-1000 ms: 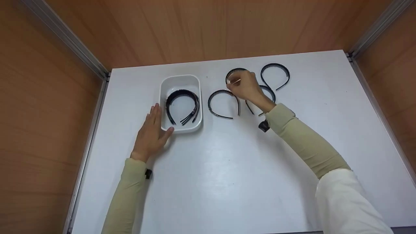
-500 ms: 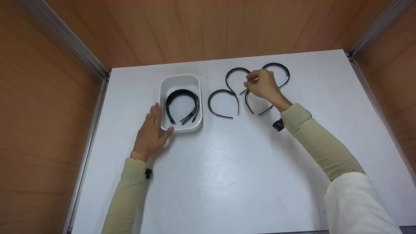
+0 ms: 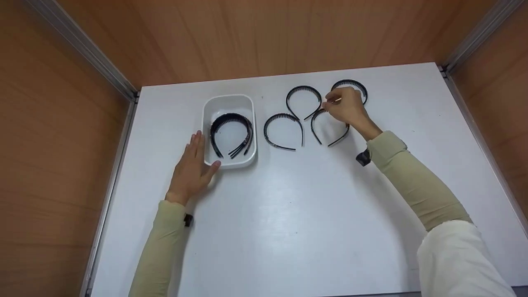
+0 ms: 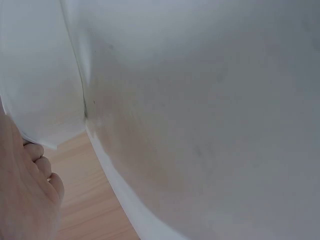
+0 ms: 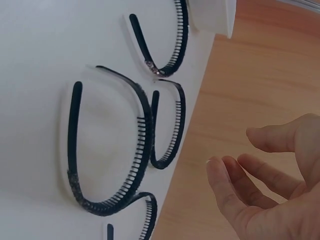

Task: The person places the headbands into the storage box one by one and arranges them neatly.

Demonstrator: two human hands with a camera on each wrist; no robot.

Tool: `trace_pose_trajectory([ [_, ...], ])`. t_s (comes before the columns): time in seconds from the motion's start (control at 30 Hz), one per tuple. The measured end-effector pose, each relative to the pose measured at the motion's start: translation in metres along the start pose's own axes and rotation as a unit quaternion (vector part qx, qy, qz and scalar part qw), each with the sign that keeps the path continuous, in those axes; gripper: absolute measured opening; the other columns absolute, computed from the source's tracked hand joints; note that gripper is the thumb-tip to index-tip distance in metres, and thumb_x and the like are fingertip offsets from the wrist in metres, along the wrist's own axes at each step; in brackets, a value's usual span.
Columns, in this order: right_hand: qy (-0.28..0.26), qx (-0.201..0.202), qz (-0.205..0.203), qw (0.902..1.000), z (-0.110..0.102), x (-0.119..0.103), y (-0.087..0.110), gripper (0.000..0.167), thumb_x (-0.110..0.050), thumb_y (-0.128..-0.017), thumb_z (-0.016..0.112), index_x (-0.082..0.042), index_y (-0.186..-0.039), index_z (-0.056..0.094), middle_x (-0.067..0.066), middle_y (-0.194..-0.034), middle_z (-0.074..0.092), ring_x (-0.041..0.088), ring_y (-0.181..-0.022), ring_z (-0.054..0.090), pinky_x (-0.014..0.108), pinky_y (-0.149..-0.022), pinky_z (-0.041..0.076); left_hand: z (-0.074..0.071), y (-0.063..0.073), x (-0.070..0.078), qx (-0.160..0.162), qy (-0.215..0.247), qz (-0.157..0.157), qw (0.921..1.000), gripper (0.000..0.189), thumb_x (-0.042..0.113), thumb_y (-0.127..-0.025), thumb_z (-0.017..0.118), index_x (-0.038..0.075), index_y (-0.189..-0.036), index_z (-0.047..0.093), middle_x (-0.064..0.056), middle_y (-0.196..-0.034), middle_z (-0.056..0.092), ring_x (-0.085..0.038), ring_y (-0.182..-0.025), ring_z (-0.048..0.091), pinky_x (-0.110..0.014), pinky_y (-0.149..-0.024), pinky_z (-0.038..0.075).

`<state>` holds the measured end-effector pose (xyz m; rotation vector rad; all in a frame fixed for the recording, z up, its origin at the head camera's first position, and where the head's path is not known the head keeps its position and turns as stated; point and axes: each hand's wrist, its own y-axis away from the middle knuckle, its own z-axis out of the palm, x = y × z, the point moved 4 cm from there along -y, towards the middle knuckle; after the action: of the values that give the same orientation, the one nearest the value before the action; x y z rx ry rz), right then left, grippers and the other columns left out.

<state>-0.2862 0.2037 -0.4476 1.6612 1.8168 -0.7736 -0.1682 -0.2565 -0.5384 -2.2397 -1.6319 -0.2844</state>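
My left hand [image 3: 189, 173] rests with straight fingers along the left side of a white plastic tub [image 3: 249, 163], thumb at its near corner. Inside the tub lie several black toothed headbands [image 3: 232, 116], stacked together. To the right, my right hand [image 3: 348, 108] hovers over the loose headbands, thumb and fingers apart with nothing between them in the right wrist view. Partly behind it are the far-right headband [image 3: 350, 82] and the near-right headband [image 3: 315, 134]. The back-middle headband [image 3: 303, 87] and the left headband [image 3: 282, 116] lie fully visible on the white table.
The white table [image 3: 264, 231] carries the tub and headbands. A wood-grain panel [image 3: 264, 37] rises behind it, with side panels [image 3: 57, 165] at left and right. A small black device [image 3: 364, 157] sits at my right wrist.
My right hand has moved to the right, from over the back-middle headband to over the right-hand pair. The left hand, tub and headbands have stayed in place.
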Motion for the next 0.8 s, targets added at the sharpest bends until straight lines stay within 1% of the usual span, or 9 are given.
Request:
trace_pose_trajectory([
  [0.07, 0.003, -0.003, 0.007, 1.0, -0.003, 0.004, 0.001, 0.028, -0.013, -0.099, 0.071, 0.005, -0.12, 0.076, 0.022, -0.118, 0.075, 0.037, -0.11, 0.075, 0.035, -0.081, 0.06, -0.001, 0.0, 0.0, 0.0, 0.0, 0.0, 1.0, 0.093, 0.057, -0.107, 0.053, 0.003, -0.171, 0.013, -0.011, -0.181, 0.01, -0.03, -0.168, 0.009, -0.045, -0.138, 0.013],
  [0.13, 0.005, -0.004, 0.011, 0.9999, -0.005, 0.008, 0.002, 0.029, -0.013, -0.1, 0.07, 0.005, -0.121, 0.076, 0.022, -0.12, 0.075, 0.038, -0.112, 0.074, 0.036, -0.083, 0.061, -0.001, 0.0, 0.0, 0.0, 0.001, 0.001, 1.0, 0.093, 0.057, -0.107, 0.053, 0.003, -0.171, 0.013, -0.012, -0.181, 0.01, -0.03, -0.168, 0.009, -0.045, -0.138, 0.012],
  [0.23, 0.008, -0.005, 0.021, 0.9997, -0.008, 0.014, 0.002, 0.028, -0.013, -0.1, 0.07, 0.004, -0.121, 0.076, 0.021, -0.12, 0.074, 0.036, -0.111, 0.074, 0.029, -0.077, 0.059, -0.001, 0.0, 0.0, 0.001, 0.002, 0.002, 1.0, 0.093, 0.056, -0.107, 0.053, 0.003, -0.171, 0.012, -0.012, -0.181, 0.01, -0.03, -0.168, 0.009, -0.045, -0.138, 0.012],
  [0.37, 0.012, 0.001, 0.025, 0.9996, -0.01, 0.023, 0.003, 0.027, -0.012, -0.098, 0.072, 0.004, -0.119, 0.077, 0.022, -0.116, 0.076, 0.035, -0.106, 0.075, 0.015, -0.064, 0.052, -0.001, 0.001, 0.0, 0.003, 0.002, 0.006, 1.0, 0.092, 0.056, -0.107, 0.053, 0.002, -0.171, 0.014, -0.012, -0.181, 0.01, -0.031, -0.168, 0.01, -0.046, -0.138, 0.013],
  [0.47, 0.017, 0.003, 0.026, 0.9995, -0.011, 0.031, 0.003, 0.028, -0.011, -0.097, 0.073, 0.007, -0.118, 0.077, 0.024, -0.114, 0.076, 0.036, -0.104, 0.076, 0.011, -0.06, 0.049, -0.001, 0.001, 0.0, 0.004, 0.004, 0.007, 1.0, 0.092, 0.056, -0.107, 0.053, 0.002, -0.171, 0.014, -0.012, -0.181, 0.01, -0.031, -0.168, 0.01, -0.047, -0.138, 0.014],
  [0.63, 0.028, 0.006, 0.035, 0.999, -0.013, 0.041, 0.004, 0.029, -0.013, -0.096, 0.073, 0.007, -0.117, 0.077, 0.025, -0.113, 0.076, 0.036, -0.104, 0.074, 0.012, -0.062, 0.047, 0.0, 0.001, 0.0, 0.002, 0.002, 0.005, 1.0, 0.093, 0.057, -0.107, 0.053, 0.003, -0.171, 0.013, -0.011, -0.181, 0.01, -0.03, -0.168, 0.01, -0.045, -0.138, 0.013],
  [0.8, 0.031, 0.01, 0.034, 0.9989, -0.014, 0.053, 0.005, 0.03, -0.013, -0.095, 0.073, 0.008, -0.117, 0.077, 0.026, -0.112, 0.076, 0.037, -0.106, 0.074, 0.018, -0.07, 0.047, 0.0, 0.001, 0.001, -0.002, -0.005, 0.003, 1.0, 0.092, 0.058, -0.108, 0.051, 0.003, -0.171, 0.013, -0.011, -0.181, 0.009, -0.03, -0.168, 0.009, -0.043, -0.138, 0.011],
])
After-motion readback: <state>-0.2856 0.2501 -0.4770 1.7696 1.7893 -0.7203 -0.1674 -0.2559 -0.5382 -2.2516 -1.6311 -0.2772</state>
